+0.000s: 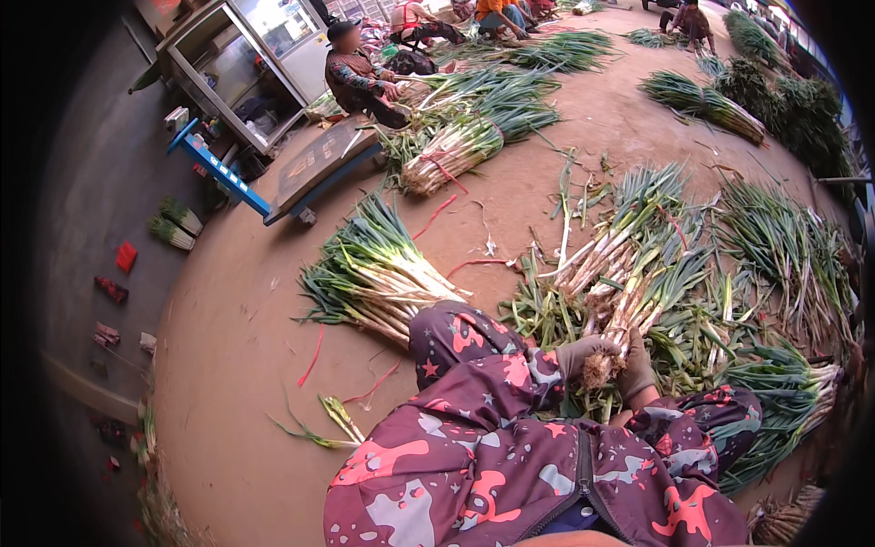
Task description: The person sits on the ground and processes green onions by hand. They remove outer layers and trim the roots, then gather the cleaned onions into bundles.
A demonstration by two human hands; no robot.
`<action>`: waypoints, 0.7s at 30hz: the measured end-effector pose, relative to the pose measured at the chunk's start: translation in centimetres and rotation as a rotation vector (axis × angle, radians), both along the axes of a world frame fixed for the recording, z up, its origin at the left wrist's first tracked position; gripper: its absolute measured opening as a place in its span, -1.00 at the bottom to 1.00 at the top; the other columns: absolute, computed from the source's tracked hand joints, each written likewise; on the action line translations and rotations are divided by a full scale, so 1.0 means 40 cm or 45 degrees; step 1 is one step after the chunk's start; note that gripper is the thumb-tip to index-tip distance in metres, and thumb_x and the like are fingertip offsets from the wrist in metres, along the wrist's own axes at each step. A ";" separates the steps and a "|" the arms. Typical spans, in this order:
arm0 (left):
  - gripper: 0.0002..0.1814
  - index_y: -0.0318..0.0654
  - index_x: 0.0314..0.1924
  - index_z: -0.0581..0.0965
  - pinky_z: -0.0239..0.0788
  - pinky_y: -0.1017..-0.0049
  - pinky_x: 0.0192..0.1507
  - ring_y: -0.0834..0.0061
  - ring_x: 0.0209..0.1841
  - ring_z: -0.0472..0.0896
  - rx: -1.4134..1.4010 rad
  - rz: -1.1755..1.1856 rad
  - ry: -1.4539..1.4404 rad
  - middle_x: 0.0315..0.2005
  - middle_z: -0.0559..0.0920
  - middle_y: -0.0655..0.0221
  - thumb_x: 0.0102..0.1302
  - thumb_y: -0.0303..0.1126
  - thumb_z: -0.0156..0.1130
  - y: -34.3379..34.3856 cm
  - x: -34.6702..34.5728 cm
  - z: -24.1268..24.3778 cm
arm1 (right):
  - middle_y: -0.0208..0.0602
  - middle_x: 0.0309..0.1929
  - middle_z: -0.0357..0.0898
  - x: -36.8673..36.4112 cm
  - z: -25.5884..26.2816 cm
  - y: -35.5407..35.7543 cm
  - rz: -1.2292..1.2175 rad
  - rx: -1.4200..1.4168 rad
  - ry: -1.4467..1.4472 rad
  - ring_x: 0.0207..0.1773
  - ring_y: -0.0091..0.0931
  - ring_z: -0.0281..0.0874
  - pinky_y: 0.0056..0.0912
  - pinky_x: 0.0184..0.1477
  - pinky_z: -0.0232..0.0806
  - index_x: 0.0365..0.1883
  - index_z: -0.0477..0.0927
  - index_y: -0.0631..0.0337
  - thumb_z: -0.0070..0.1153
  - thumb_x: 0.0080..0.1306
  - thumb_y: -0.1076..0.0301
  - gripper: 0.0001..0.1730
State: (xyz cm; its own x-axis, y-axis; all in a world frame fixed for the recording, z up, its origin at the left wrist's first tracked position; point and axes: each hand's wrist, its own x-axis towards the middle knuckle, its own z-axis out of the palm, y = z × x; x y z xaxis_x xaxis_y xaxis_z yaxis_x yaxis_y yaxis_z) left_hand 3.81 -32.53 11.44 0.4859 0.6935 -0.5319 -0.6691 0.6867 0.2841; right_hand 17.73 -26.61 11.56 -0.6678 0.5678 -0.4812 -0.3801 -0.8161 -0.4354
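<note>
Gloved in grey-brown, my left hand (577, 357) grips a small bunch of scallions (627, 304) beside its brown, hairy roots. My right hand (637, 369) wraps the other side of the same bunch. The roots point toward my lap and the green tops lean away. Just beyond lies a tied bundle of scallions (608, 243) with red twine near its tops. Stripped leaves (547, 308) are heaped around and under both. By my left knee rests a large pile of scallions (383, 273), white ends toward me.
More scallions lie at right (786, 239) and by my right knee (779, 390). A blue-framed platform scale (321, 164) stands at upper left. Beyond it a seated person (355, 75) handles scallions near a tied bundle (458, 147). Red twine strips (434, 217) litter the floor.
</note>
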 end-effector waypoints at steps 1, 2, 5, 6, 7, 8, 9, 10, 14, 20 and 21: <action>-0.75 -0.39 -0.21 0.57 0.57 0.42 -0.34 0.40 -0.42 0.67 0.008 -0.031 -0.010 -0.39 0.68 0.26 0.25 -0.31 0.22 0.002 -0.005 -0.005 | -0.15 -0.10 0.62 -0.005 0.049 0.000 -0.020 -0.074 0.054 -0.17 -0.31 0.63 -0.18 -0.08 0.51 0.09 0.48 0.28 -0.10 0.43 -0.12 -0.40; -0.77 -0.40 -0.23 0.57 0.56 0.44 -0.33 0.42 -0.42 0.66 0.002 -0.003 0.043 -0.39 0.67 0.27 0.25 -0.34 0.21 -0.006 -0.002 0.036 | -0.15 -0.09 0.62 -0.006 0.045 0.008 -0.018 -0.084 0.011 -0.13 -0.29 0.63 -0.16 -0.05 0.50 0.10 0.47 0.26 -0.11 0.40 -0.23 -0.31; -0.78 -0.41 -0.20 0.57 0.55 0.47 -0.29 0.44 -0.37 0.66 0.126 0.073 0.057 -0.37 0.67 0.28 0.26 -0.37 0.21 -0.020 0.027 0.010 | -0.17 -0.12 0.62 0.000 -0.107 0.034 0.049 0.070 -0.163 -0.15 -0.29 0.62 -0.16 -0.04 0.50 0.05 0.51 0.20 -0.11 0.37 -0.28 -0.32; -0.78 -0.41 -0.17 0.56 0.54 0.50 -0.27 0.47 -0.34 0.65 0.068 0.060 0.024 -0.33 0.67 0.28 0.29 -0.38 0.19 -0.027 0.030 0.038 | -0.21 -0.16 0.63 0.001 -0.130 0.034 0.097 0.091 -0.131 -0.20 -0.31 0.62 -0.18 -0.09 0.50 0.05 0.51 0.20 -0.10 0.34 -0.32 -0.28; -0.77 -0.40 -0.14 0.56 0.54 0.49 -0.26 0.48 -0.32 0.66 0.116 0.008 -0.018 -0.30 0.67 0.30 0.31 -0.36 0.19 -0.032 0.022 0.010 | -0.24 -0.17 0.63 -0.013 -0.153 0.030 0.046 0.215 -0.183 -0.22 -0.33 0.62 -0.21 -0.13 0.50 0.04 0.51 0.17 -0.11 0.36 -0.30 -0.31; -0.77 -0.39 -0.15 0.57 0.54 0.46 -0.22 0.46 -0.30 0.66 0.123 -0.011 -0.018 -0.30 0.67 0.30 0.31 -0.36 0.19 -0.042 0.022 -0.015 | -0.25 -0.17 0.63 0.003 -0.172 0.020 0.086 0.188 -0.228 -0.22 -0.33 0.62 -0.22 -0.13 0.50 0.04 0.51 0.16 -0.12 0.38 -0.29 -0.33; -0.77 -0.38 -0.16 0.59 0.54 0.44 -0.19 0.44 -0.28 0.67 0.133 -0.026 -0.006 -0.29 0.68 0.30 0.31 -0.35 0.20 -0.048 0.014 -0.030 | -0.26 -0.17 0.63 -0.004 -0.149 0.008 0.128 0.162 -0.261 -0.22 -0.34 0.62 -0.22 -0.12 0.49 0.04 0.51 0.15 -0.13 0.39 -0.27 -0.35; -0.79 -0.40 -0.16 0.58 0.54 0.44 -0.16 0.46 -0.25 0.67 0.060 -0.062 0.011 -0.27 0.68 0.30 0.32 -0.38 0.18 -0.052 0.006 -0.035 | -0.27 -0.17 0.63 -0.004 -0.168 0.007 0.139 0.111 -0.310 -0.22 -0.33 0.62 -0.21 -0.11 0.49 0.06 0.50 0.14 -0.15 0.41 -0.25 -0.37; -0.88 -0.35 -0.29 0.59 0.51 0.52 -0.34 0.54 -0.41 0.63 0.900 -0.039 0.754 -0.42 0.65 0.36 0.24 -0.43 0.23 -0.089 0.009 -0.045 | -0.26 -0.14 0.63 -0.002 -0.112 -0.015 0.190 0.086 -0.293 -0.18 -0.34 0.61 -0.22 -0.09 0.49 0.08 0.50 0.15 -0.17 0.43 -0.22 -0.39; -0.58 -0.32 -0.05 0.48 0.42 0.51 -0.54 0.53 -0.53 0.57 0.386 -0.081 0.638 -0.46 0.60 0.33 0.05 -0.51 0.36 -0.072 0.002 0.119 | -0.13 0.14 0.51 0.002 -0.035 0.084 -0.047 -0.043 0.209 0.12 -0.15 0.49 0.03 0.23 0.30 0.24 0.39 0.19 -0.20 0.38 -0.32 -0.22; -0.52 -0.32 0.00 0.47 0.42 0.51 -0.53 0.54 -0.53 0.57 0.477 -0.124 0.730 -0.47 0.60 0.35 0.03 -0.52 0.37 -0.092 -0.001 0.164 | -0.16 0.19 0.48 0.021 -0.040 0.112 -0.026 -0.134 0.325 0.18 -0.16 0.45 0.03 0.28 0.25 0.29 0.36 0.13 -0.19 0.36 -0.34 -0.21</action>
